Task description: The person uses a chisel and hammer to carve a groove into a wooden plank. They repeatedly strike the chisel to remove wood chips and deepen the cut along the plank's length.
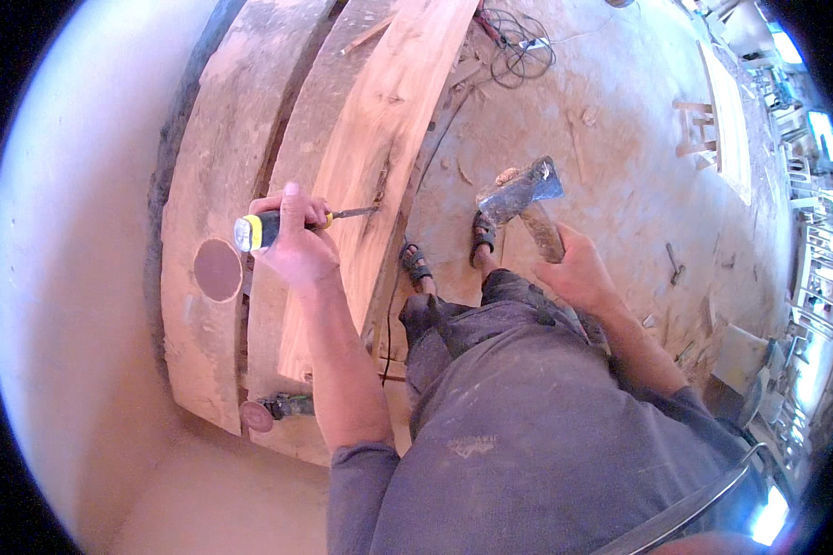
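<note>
One tool [267,229], clasped by the left hand [296,242] over the left edge of the plank [370,139], has its tip at the surface, apparently for aim; right of the plank, the right hand [578,270] clasps an axe [520,194], likely leaving its head free.
</note>
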`<act>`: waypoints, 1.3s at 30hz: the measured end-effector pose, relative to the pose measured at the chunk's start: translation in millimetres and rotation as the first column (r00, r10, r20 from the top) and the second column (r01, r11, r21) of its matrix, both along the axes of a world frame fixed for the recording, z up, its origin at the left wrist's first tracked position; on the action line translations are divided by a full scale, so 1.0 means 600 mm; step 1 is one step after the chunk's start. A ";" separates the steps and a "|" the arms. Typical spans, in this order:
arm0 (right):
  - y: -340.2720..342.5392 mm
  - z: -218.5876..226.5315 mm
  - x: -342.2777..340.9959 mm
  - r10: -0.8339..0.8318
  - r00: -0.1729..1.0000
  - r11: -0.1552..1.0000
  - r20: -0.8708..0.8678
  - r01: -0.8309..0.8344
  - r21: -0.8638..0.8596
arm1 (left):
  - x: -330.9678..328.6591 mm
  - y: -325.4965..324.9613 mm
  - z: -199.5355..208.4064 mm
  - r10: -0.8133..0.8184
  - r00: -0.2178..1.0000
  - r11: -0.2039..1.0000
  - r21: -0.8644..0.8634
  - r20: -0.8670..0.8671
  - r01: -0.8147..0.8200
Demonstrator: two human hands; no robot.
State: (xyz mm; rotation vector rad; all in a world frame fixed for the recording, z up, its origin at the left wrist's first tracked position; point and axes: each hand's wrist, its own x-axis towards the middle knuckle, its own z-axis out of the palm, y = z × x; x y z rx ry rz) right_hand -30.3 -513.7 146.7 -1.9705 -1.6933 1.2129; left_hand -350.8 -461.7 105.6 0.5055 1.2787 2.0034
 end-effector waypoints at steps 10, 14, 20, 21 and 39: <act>-0.003 -0.012 0.004 -0.048 0.995 0.999 0.089 0.050 -0.017 | 0.103 -0.012 0.014 -0.137 0.715 0.981 0.006 -0.685 0.194; 0.001 0.020 -0.009 -0.166 0.986 0.986 0.028 0.166 -0.021 | 0.167 -0.019 0.012 -0.284 0.443 0.902 -0.080 -0.850 0.424; -0.006 0.016 -0.001 -0.185 0.943 0.935 -0.278 0.256 0.246 | 0.177 -0.039 -0.004 -0.284 0.394 0.884 -0.079 -0.874 0.460; -0.003 0.020 -0.006 -0.216 0.927 0.940 -0.306 0.282 0.192 | 0.175 -0.039 -0.003 -0.275 0.391 0.886 -0.073 -0.878 0.459; -0.016 0.032 -0.027 -0.226 0.958 0.943 -0.178 0.261 0.206 | 0.162 -0.035 -0.006 -0.162 0.485 0.923 0.042 -0.859 0.383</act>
